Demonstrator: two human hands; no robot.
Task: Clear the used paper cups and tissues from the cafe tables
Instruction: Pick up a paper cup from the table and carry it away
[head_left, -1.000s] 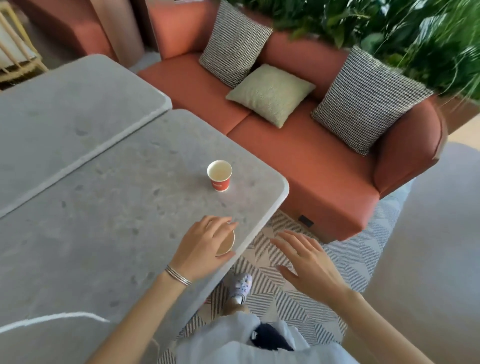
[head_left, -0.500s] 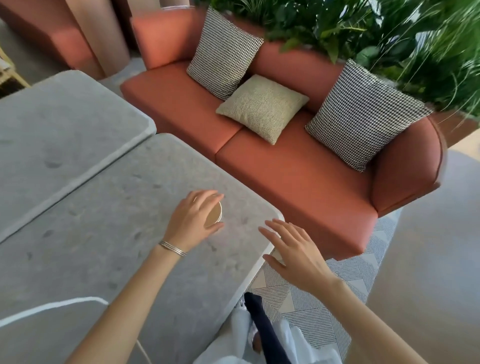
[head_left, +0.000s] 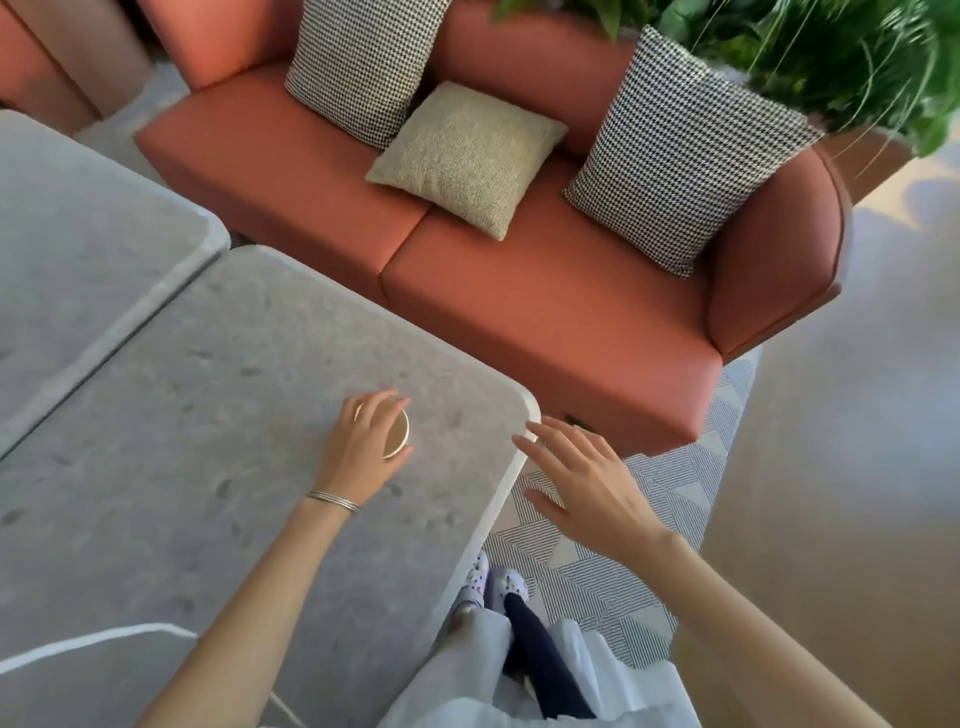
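Note:
My left hand (head_left: 363, 447) grips a paper cup (head_left: 399, 435) from above; only its pale rim and tan inside show past my fingers. The cup is over the grey stone table (head_left: 208, 415), close to its rounded far-right corner. The cup's lower part and whatever is under it are hidden by my hand. My right hand (head_left: 587, 488) hovers open with fingers spread, just off the table's right edge above the patterned rug, holding nothing.
A second grey table (head_left: 78, 234) adjoins on the left. An orange sofa (head_left: 545, 312) with three cushions stands right behind the table corner, with green plants (head_left: 831, 52) behind it. A striped rug (head_left: 623, 545) and my feet (head_left: 493, 582) lie below the table edge.
My left hand carried its cup forward across the table to where a red cup stood; that red cup no longer shows. My right hand followed, still open.

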